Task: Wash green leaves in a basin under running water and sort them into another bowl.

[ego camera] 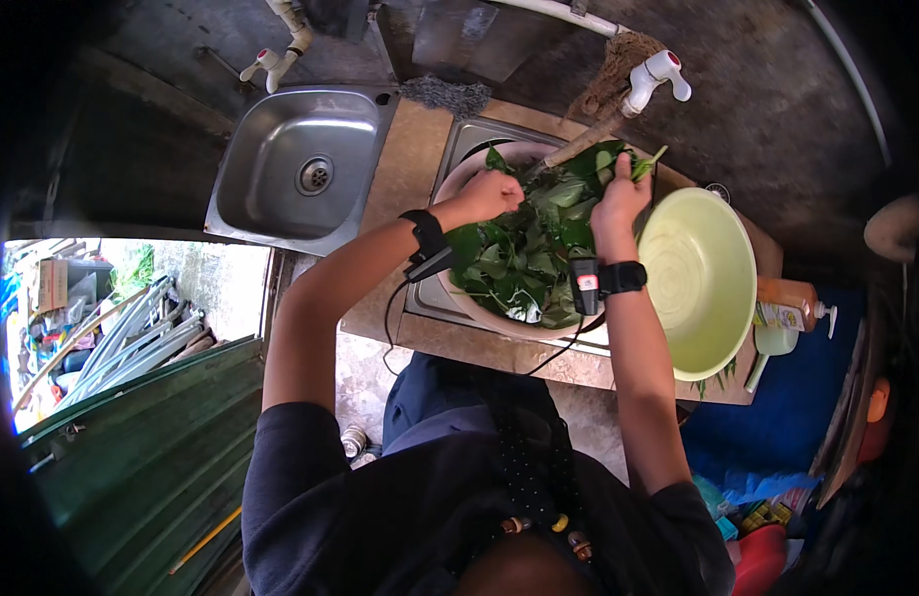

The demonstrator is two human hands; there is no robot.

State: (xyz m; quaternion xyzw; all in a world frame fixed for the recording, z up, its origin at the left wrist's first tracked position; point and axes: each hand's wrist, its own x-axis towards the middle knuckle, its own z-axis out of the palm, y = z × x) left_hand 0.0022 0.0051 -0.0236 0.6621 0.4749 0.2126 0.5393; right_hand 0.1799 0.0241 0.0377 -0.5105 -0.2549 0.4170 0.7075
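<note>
A wide pale pink basin sits in the right-hand steel sink, heaped with wet leafy greens. My right hand grips a bunch of leafy stems at the basin's far right side. Over the basin's far left part is my left hand, its fingers curled in; whether anything is pinched between them is hidden. A white-handled tap on the wall has a brown pipe spout reaching over the basin. Tilted against the right side of the counter is a light yellow-green plastic basin with bare insides.
A second steel sink with its own tap lies to the left. A steel-wool scourer rests behind the counter. A pump bottle and a pale green ladle are at the right. Black cables hang from both wrist straps.
</note>
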